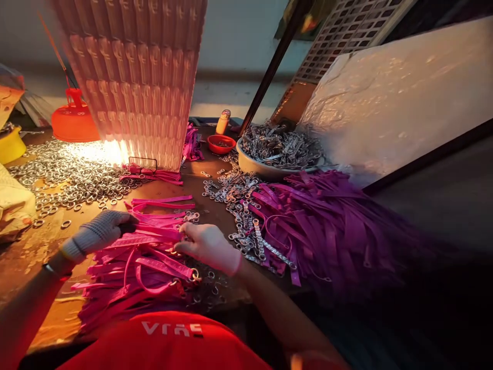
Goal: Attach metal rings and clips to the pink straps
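Pink straps lie sideways between my two gloved hands in the head view. My left hand, in a grey knit glove with dark fingertips, is closed on the left part of a strap. At the strap's right end, my right hand in a pale glove pinches it between thumb and fingers; the exact grip is partly hidden. Beneath both hands spreads a heap of pink straps, some with metal rings at their right ends. A few more straps lie just beyond my hands.
Loose metal rings cover the table's left side under a red lamp. A ribbed translucent panel stands behind. To the right are metal chain pieces, a basin heaped with chains, purple straps and a small red bowl.
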{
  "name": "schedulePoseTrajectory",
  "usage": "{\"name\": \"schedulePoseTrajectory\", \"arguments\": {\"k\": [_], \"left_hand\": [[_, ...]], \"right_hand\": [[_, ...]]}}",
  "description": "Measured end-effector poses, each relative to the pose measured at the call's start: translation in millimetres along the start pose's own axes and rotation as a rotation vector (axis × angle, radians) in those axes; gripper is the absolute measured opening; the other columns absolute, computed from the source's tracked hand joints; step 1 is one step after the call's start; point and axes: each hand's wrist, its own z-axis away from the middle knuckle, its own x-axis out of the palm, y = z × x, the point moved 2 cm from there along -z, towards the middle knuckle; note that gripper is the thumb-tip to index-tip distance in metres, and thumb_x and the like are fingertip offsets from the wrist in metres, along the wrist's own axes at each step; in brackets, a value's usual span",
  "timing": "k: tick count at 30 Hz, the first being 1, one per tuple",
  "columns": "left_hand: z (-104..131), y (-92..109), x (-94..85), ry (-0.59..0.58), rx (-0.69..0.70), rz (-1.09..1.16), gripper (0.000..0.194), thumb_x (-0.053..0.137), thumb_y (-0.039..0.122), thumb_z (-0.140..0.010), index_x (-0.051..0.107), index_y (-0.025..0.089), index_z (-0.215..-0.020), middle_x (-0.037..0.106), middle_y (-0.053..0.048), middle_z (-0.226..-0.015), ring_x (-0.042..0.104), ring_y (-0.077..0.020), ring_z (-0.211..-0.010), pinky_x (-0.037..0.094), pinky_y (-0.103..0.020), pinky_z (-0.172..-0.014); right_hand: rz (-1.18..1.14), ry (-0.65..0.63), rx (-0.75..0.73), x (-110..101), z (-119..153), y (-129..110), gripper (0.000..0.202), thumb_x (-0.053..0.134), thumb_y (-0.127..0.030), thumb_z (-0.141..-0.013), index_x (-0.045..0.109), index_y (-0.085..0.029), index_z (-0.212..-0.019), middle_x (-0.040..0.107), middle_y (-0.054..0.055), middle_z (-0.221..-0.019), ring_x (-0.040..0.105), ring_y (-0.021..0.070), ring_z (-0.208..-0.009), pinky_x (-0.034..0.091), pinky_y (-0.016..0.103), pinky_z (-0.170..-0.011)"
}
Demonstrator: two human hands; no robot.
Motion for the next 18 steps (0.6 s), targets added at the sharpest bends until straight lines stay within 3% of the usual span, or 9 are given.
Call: {"name": "schedulePoseTrajectory", "arguments": {"k": [2, 5, 7, 9, 11, 14, 16, 18], "left_hand": [[3, -13, -0.6, 0.09, -0.091, 0.124, 0.026, 0.077, 0.028, -0.069, 0.08, 0.019, -0.093, 0.076, -0.008, -0.079, 0.062, -0.0173, -0.065, 0.047, -0.022, -0.057], [5, -20, 19.6, 0.139, -0.252, 0.538, 0.033, 0.074, 0.039, -0.076, 0.077, 0.015, -0.098, 0.066, -0.004, -0.061, 0.038, -0.0085, -0.04, 0.03, -0.019, -0.037], [2, -15, 36.4, 0.074, -0.387, 0.894, 0.039, 0.071, 0.047, -0.08, 0.075, 0.013, -0.099, 0.066, -0.005, -0.064, 0.031, -0.0056, -0.037, 0.02, -0.018, -0.033], [0, -6, 47.2, -0.034, -0.506, 1.15, 0.046, 0.072, 0.052, -0.08, 0.074, 0.012, -0.101, 0.071, -0.01, -0.078, 0.042, -0.0068, -0.042, 0.021, -0.017, -0.032], [1, 0, 50.6, -0.118, -0.549, 1.251, 0.044, 0.076, 0.045, -0.077, 0.073, 0.01, -0.104, 0.073, -0.014, -0.091, 0.058, -0.0115, -0.054, 0.032, -0.018, -0.036], [9, 0, 50.2, -0.089, -0.493, 1.212, 0.039, 0.08, 0.024, -0.071, 0.072, 0.01, -0.107, 0.073, -0.015, -0.096, 0.066, -0.0147, -0.069, 0.042, -0.017, -0.047], [14, -3, 51.6, -0.031, -0.427, 1.137, 0.043, 0.08, 0.018, -0.069, 0.071, 0.01, -0.11, 0.073, -0.014, -0.093, 0.066, -0.0136, -0.067, 0.04, -0.016, -0.045], [18, -7, 54.0, 0.034, -0.383, 1.027, 0.037, 0.079, 0.024, -0.072, 0.07, 0.01, -0.106, 0.072, -0.011, -0.083, 0.06, -0.01, -0.056, 0.034, -0.015, -0.041]], "right_hand": [[-0.094, -0.011, 0.008, -9, -9, 36, 0.03, 0.052, -0.045, -0.101, 0.07, -0.021, -0.105, 0.075, 0.001, -0.099, 0.067, 0.0139, -0.088, 0.043, 0.022, -0.075], [0.115, 0.09, 0.303, -16, -37, 108, 0.025, 0.052, -0.031, -0.101, 0.069, -0.021, -0.116, 0.073, 0.004, -0.115, 0.063, 0.0154, -0.103, 0.042, 0.024, -0.087], [0.191, 0.085, 0.401, -11, -57, 149, 0.028, 0.055, -0.019, -0.096, 0.07, -0.015, -0.119, 0.071, 0.014, -0.12, 0.061, 0.0221, -0.11, 0.04, 0.031, -0.091], [0.24, 0.056, 0.441, 0, -72, 177, 0.031, 0.056, -0.01, -0.09, 0.071, -0.012, -0.117, 0.069, 0.018, -0.121, 0.058, 0.027, -0.114, 0.038, 0.035, -0.092], [0.274, 0.03, 0.455, 12, -78, 196, 0.032, 0.055, -0.009, -0.088, 0.072, -0.011, -0.115, 0.069, 0.021, -0.119, 0.057, 0.0302, -0.114, 0.037, 0.039, -0.091], [0.289, 0.025, 0.468, 25, -78, 211, 0.03, 0.052, -0.013, -0.091, 0.074, -0.008, -0.11, 0.069, 0.025, -0.113, 0.057, 0.0332, -0.111, 0.037, 0.041, -0.089], [0.278, 0.046, 0.481, 29, -77, 214, 0.031, 0.05, -0.015, -0.092, 0.075, -0.007, -0.108, 0.069, 0.027, -0.11, 0.057, 0.0344, -0.109, 0.037, 0.042, -0.088], [0.249, 0.089, 0.488, 29, -78, 211, 0.033, 0.048, -0.015, -0.092, 0.074, -0.005, -0.108, 0.07, 0.028, -0.108, 0.058, 0.035, -0.109, 0.039, 0.043, -0.089]]}}
